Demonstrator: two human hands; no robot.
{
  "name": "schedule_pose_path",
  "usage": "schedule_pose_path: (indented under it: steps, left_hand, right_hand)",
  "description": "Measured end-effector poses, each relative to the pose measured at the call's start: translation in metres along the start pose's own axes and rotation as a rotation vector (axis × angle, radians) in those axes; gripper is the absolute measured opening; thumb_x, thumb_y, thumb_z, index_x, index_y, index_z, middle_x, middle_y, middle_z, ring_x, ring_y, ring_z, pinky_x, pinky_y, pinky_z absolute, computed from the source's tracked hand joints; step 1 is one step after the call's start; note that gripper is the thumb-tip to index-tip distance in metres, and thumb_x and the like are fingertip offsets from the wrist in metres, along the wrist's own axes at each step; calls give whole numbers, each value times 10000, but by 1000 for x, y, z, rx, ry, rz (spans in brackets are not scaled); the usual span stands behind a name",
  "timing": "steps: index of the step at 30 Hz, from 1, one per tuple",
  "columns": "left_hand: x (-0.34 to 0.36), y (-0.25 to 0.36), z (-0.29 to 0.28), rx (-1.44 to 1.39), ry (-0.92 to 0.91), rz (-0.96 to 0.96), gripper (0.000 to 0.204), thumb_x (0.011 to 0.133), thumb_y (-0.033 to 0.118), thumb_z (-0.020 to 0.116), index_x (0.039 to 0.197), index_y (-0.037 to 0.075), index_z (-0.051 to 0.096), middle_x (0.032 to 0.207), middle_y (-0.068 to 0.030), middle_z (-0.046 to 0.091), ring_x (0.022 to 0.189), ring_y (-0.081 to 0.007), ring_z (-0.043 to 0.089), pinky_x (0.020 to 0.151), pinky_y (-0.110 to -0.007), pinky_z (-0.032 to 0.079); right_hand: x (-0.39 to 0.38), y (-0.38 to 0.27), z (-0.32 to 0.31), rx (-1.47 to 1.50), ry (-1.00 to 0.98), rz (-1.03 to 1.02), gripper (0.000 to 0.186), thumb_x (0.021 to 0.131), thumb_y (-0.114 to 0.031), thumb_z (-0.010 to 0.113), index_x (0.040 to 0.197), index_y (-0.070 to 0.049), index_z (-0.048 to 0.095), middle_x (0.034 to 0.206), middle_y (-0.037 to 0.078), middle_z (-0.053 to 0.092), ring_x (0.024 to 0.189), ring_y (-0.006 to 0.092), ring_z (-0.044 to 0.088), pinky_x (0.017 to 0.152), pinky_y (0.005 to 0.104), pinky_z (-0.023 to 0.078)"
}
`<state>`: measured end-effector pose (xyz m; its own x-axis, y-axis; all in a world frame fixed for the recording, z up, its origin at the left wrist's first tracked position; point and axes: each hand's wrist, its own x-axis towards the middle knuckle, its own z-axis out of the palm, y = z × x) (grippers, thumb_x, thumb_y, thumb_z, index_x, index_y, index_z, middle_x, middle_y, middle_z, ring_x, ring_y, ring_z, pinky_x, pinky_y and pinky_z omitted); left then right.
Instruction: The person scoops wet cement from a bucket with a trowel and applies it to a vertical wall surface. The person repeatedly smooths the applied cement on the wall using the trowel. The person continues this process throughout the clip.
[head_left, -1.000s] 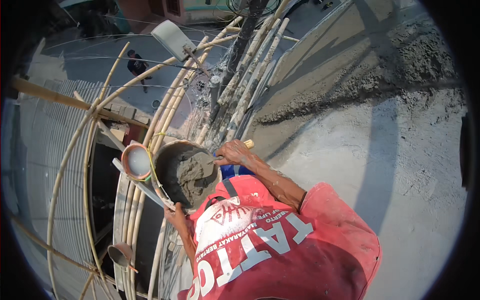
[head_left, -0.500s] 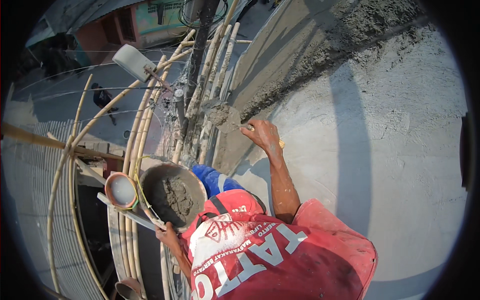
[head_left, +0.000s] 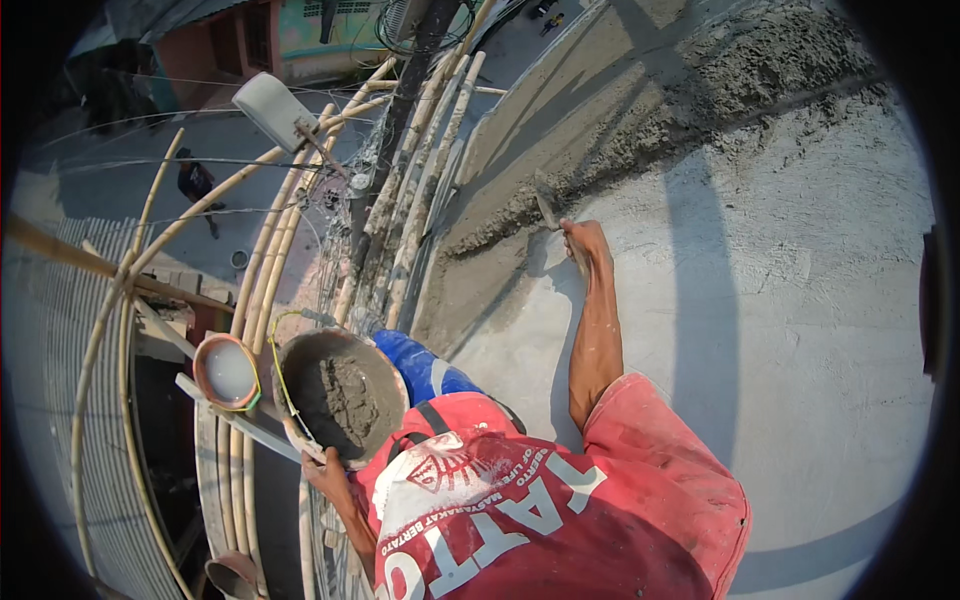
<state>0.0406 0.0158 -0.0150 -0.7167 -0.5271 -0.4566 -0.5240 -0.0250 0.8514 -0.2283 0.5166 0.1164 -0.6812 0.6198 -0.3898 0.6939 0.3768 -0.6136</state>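
Note:
My right hand (head_left: 586,242) is stretched up against the grey plastered wall (head_left: 800,300) and grips a trowel (head_left: 547,206). The trowel's blade touches the lower edge of a rough band of wet mortar (head_left: 700,100). My left hand (head_left: 325,470) is closed on the near rim of a round pan (head_left: 395,372) that holds grey mortar. The pan sits beside my red shirt, on the bamboo scaffold.
An orange bowl (head_left: 228,372) of pale liquid sits left of the pan, with a grey straight bar (head_left: 235,418) under both. Bamboo poles (head_left: 400,200) run along the wall. Far below are a corrugated roof (head_left: 50,400), a street lamp (head_left: 270,105) and a walking person (head_left: 195,185).
My right hand has left the pan's rim and risen up the wall with the trowel to the wet mortar band. The left hand has stayed on the pan.

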Motion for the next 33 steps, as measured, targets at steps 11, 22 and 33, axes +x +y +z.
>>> schedule_pose_path:
  steps: [11, 22, 33]
  left_hand:
    - [-13, 13, 11, -93, 81, 18, 200, 695, 4, 567, 893, -8, 537, 695, 9, 496, 597, -90, 431, 530, -240, 370]
    - [-27, 47, 12, -63, 77, -67, 209, 695, 23, 551, 901, -14, 554, 705, -2, 526, 608, -81, 451, 546, -231, 384]
    - [-31, 38, 10, -102, 130, -82, 220, 697, 13, 550, 915, -18, 553, 721, 7, 530, 615, -81, 457, 551, -226, 386]
  right_hand:
    - [-166, -102, 36, -554, -142, -551, 322, 753, -364, 606, 863, -63, 628, 731, 130, 624, 682, 293, 600, 601, 371, 431]
    - [-223, 57, 309, -894, -691, -1646, 130, 693, -177, 585, 738, -58, 616, 666, 141, 586, 640, 291, 599, 584, 406, 464]
    - [-199, 57, 241, -670, -795, -1148, 270, 730, -375, 626, 776, -110, 641, 637, 138, 590, 610, 318, 583, 549, 425, 447]
